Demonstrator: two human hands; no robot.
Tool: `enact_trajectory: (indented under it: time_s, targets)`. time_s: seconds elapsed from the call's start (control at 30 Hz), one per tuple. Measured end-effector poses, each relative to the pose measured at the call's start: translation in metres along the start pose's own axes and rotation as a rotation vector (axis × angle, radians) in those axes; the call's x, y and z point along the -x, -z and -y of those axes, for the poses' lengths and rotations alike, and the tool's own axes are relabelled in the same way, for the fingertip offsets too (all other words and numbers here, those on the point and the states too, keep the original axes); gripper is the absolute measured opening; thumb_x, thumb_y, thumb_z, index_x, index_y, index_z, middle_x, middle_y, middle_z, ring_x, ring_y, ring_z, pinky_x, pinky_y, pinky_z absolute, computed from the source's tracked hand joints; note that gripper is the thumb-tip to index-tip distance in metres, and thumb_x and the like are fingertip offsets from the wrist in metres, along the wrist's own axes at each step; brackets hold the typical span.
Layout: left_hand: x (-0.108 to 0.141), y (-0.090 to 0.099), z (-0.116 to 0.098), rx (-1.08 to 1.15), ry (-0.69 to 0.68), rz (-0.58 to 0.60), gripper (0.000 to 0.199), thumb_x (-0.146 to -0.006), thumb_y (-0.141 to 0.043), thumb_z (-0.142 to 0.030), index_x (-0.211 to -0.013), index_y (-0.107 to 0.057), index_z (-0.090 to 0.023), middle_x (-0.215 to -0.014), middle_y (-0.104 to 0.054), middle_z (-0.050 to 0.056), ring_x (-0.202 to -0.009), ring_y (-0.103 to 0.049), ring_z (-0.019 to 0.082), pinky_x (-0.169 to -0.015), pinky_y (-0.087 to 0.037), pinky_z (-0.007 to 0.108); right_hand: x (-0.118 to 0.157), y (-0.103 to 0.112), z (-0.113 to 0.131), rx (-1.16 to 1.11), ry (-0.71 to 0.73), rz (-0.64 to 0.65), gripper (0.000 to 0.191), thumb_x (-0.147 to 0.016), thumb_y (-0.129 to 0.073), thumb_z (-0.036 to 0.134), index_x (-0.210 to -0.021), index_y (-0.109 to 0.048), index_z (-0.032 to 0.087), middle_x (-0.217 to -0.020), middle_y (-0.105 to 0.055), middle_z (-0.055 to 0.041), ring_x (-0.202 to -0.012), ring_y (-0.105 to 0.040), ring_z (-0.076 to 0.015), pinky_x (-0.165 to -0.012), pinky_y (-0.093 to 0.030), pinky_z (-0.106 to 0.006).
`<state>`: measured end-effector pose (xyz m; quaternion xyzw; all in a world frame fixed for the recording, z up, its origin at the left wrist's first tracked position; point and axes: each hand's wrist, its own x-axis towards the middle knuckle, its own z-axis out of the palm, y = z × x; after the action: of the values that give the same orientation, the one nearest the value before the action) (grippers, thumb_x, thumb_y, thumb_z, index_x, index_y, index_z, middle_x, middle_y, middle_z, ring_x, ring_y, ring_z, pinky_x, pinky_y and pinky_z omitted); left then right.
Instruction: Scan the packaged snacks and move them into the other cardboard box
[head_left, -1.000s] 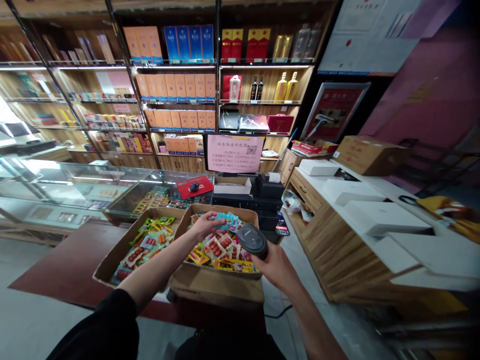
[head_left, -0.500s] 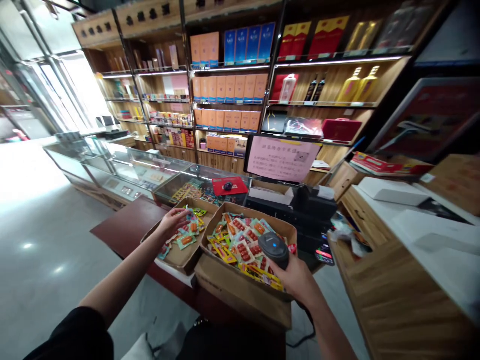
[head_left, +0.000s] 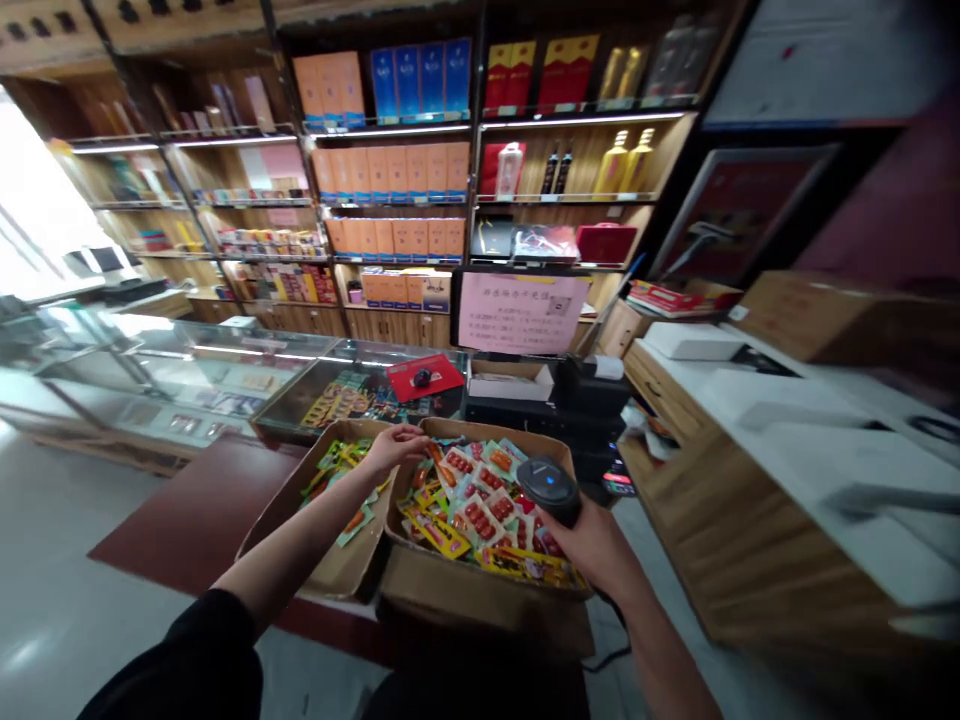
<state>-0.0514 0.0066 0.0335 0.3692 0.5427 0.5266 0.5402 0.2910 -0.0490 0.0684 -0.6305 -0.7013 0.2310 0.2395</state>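
Observation:
My right hand (head_left: 592, 540) grips a dark grey barcode scanner (head_left: 551, 488) above the right cardboard box (head_left: 480, 585). That box is heaped with small snack packets (head_left: 480, 510), many clear with reddish pieces inside, others yellow. My left hand (head_left: 397, 446) reaches over the wall between the two boxes. Its bent fingers close on the upper end of an orange snack packet (head_left: 442, 466) at the heap's far left corner; the fingertips are partly hidden. Beneath my left forearm, the left cardboard box (head_left: 341, 575) contains fewer packets, green, yellow and orange.
Behind the boxes stand a monitor (head_left: 521, 312) with a pink notice and a small white box (head_left: 510, 382). A mouse (head_left: 422, 378) lies on a red mat (head_left: 442, 372). Glass display cases (head_left: 202, 375) extend left. A phone (head_left: 619, 480) and wooden cabinet (head_left: 720, 540) are at right.
My left hand has moved right, from over the left box to the right box's packets, and closed on one. The scanner stays in my right hand. The view has turned right.

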Motion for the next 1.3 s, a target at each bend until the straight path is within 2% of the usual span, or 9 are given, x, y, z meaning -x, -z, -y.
enact_trajectory:
  time_s: [0.17,0.27,0.4,0.53,0.73,1.0,1.1,1.17,1.3]
  targets:
    - [-0.049,-0.062,0.018,-0.149,-0.047,0.24,0.04,-0.059,-0.09,-0.033,-0.086,-0.068,-0.014,-0.073,-0.07,0.003,-0.065,-0.067,0.015,-0.065,-0.057,0.029,0.02,0.001,0.0,0.02,-0.095,-0.143,0.029,-0.081,-0.066,0.038,-0.102,-0.073,0.019,-0.093,-0.079,-0.0127,-0.093,-0.075,-0.0317,-0.07,-0.054,-0.032]
    - [-0.069,-0.091,0.027,-0.479,-0.199,0.41,0.027,-0.069,-0.08,-0.023,-0.093,-0.073,-0.016,-0.082,-0.073,0.006,-0.073,-0.069,0.019,-0.074,-0.056,0.032,0.033,-0.001,0.002,0.011,-0.157,-0.186,0.027,-0.081,-0.067,0.035,-0.102,-0.073,0.019,-0.092,-0.079,-0.0115,-0.092,-0.075,-0.03,-0.07,-0.054,-0.031]
    - [-0.088,-0.119,0.035,-0.912,-0.524,0.661,0.04,-0.067,-0.069,-0.006,-0.103,-0.077,-0.021,-0.112,-0.073,0.01,-0.107,-0.066,0.028,-0.101,-0.046,0.039,0.048,-0.003,0.008,-0.017,-0.256,-0.228,0.027,-0.082,-0.065,0.035,-0.102,-0.072,0.018,-0.095,-0.079,-0.0123,-0.095,-0.074,-0.0296,-0.073,-0.054,-0.031]
    - [-0.095,-0.137,0.042,-1.122,-0.625,0.854,0.05,-0.068,-0.07,-0.009,-0.117,-0.073,-0.022,-0.125,-0.068,0.012,-0.12,-0.059,0.031,-0.109,-0.039,0.041,0.061,-0.006,0.015,-0.023,-0.32,-0.277,0.029,-0.083,-0.063,0.034,-0.105,-0.071,0.017,-0.1,-0.078,-0.013,-0.097,-0.074,-0.0299,-0.078,-0.054,-0.034]
    - [-0.088,-0.153,0.044,-1.467,-0.621,0.824,0.055,-0.073,-0.077,-0.037,-0.124,-0.069,-0.022,-0.131,-0.059,0.018,-0.122,-0.053,0.039,-0.1,-0.044,0.05,0.069,-0.011,0.025,-0.002,-0.376,-0.304,0.027,-0.082,-0.063,0.03,-0.104,-0.07,0.017,-0.104,-0.077,-0.0135,-0.098,-0.072,-0.0301,-0.081,-0.053,-0.035]
    - [-0.072,-0.16,0.048,-1.596,-0.656,0.677,0.04,-0.076,-0.07,-0.027,-0.114,-0.07,-0.015,-0.125,-0.058,0.021,-0.113,-0.056,0.039,-0.089,-0.047,0.048,0.061,-0.016,0.038,-0.011,-0.329,-0.288,0.029,-0.082,-0.063,0.03,-0.107,-0.07,0.017,-0.103,-0.078,-0.0127,-0.099,-0.072,-0.0297,-0.08,-0.053,-0.033]
    - [-0.08,-0.149,0.048,-1.486,-0.658,0.673,0.026,-0.089,-0.055,-0.025,-0.102,-0.073,-0.014,-0.112,-0.065,0.018,-0.103,-0.063,0.03,-0.088,-0.047,0.039,0.056,-0.016,0.038,-0.013,-0.305,-0.271,0.029,-0.082,-0.066,0.031,-0.107,-0.07,0.017,-0.104,-0.078,-0.0132,-0.101,-0.072,-0.0304,-0.081,-0.053,-0.033]
    - [-0.088,-0.136,0.045,-1.333,-0.614,0.652,0.031,-0.095,-0.044,-0.024,-0.095,-0.073,-0.014,-0.098,-0.069,0.013,-0.092,-0.065,0.024,-0.086,-0.046,0.034,0.052,-0.017,0.037,-0.013,-0.29,-0.253,0.028,-0.082,-0.066,0.031,-0.105,-0.071,0.017,-0.103,-0.077,-0.014,-0.102,-0.072,-0.0312,-0.082,-0.053,-0.034]
    - [-0.094,-0.104,0.031,-0.92,-0.387,0.537,0.036,-0.097,-0.045,-0.037,-0.087,-0.072,-0.014,-0.076,-0.068,0.005,-0.076,-0.062,0.019,-0.074,-0.046,0.027,0.042,-0.019,0.036,-0.022,-0.224,-0.21,0.03,-0.082,-0.066,0.03,-0.108,-0.071,0.017,-0.103,-0.077,-0.0145,-0.103,-0.072,-0.032,-0.083,-0.054,-0.036]
